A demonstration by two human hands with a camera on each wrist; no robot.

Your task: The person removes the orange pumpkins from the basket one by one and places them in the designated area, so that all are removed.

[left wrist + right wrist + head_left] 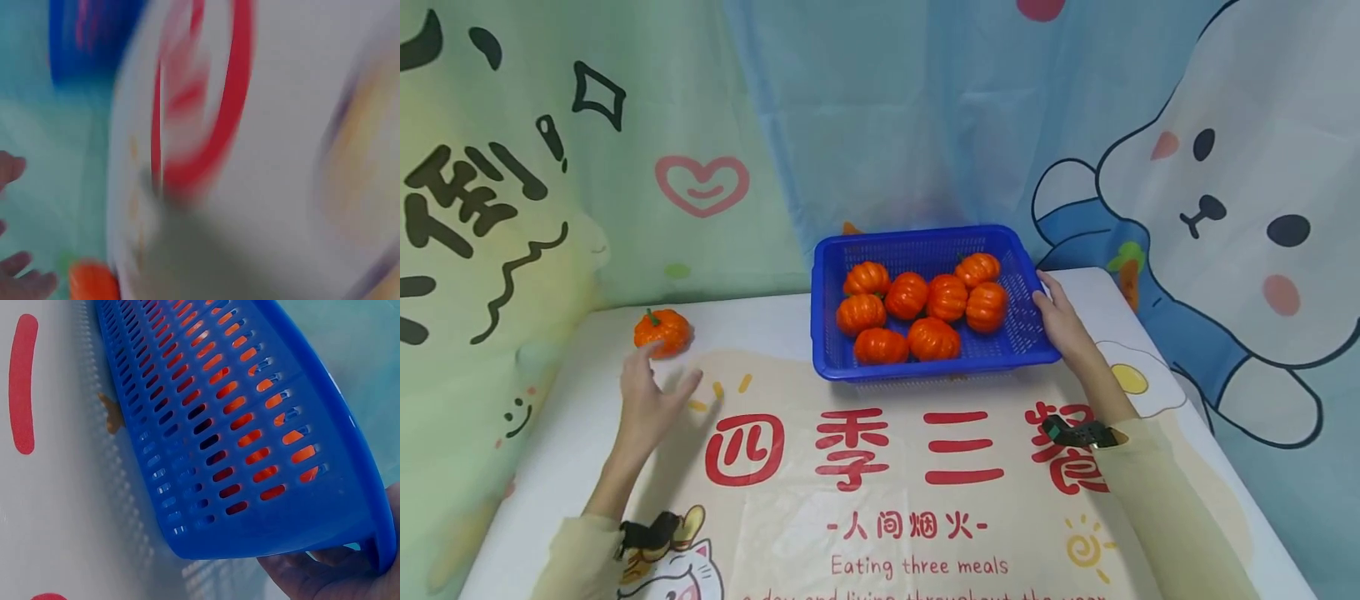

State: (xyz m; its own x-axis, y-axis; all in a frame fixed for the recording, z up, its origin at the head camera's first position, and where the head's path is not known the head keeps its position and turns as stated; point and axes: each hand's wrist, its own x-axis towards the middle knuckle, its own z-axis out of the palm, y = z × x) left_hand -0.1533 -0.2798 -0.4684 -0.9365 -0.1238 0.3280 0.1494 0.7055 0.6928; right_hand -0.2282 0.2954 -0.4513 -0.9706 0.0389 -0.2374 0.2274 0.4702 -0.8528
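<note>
A blue plastic basket (934, 372) with slotted walls holds several small orange pumpkins (934, 339). My right hand (1062, 321) grips its right rim, and in the right wrist view the fingers (312, 572) reach under that rim. At the far left of the table lies a single orange pumpkin (662, 331) with a green stem. Just in front of it is my left hand (651, 400), fingers spread and holding nothing. The left wrist view is blurred; there the pumpkin (92, 281) shows beside the fingertips (39, 282). Whether a fingertip touches it, I cannot tell.
A printed cloth (910, 450) with red characters covers the white table (752, 321). Right behind the table hangs a cartoon curtain (880, 125). The basket stands near the table's back edge. Each wrist wears a dark strap (1078, 432).
</note>
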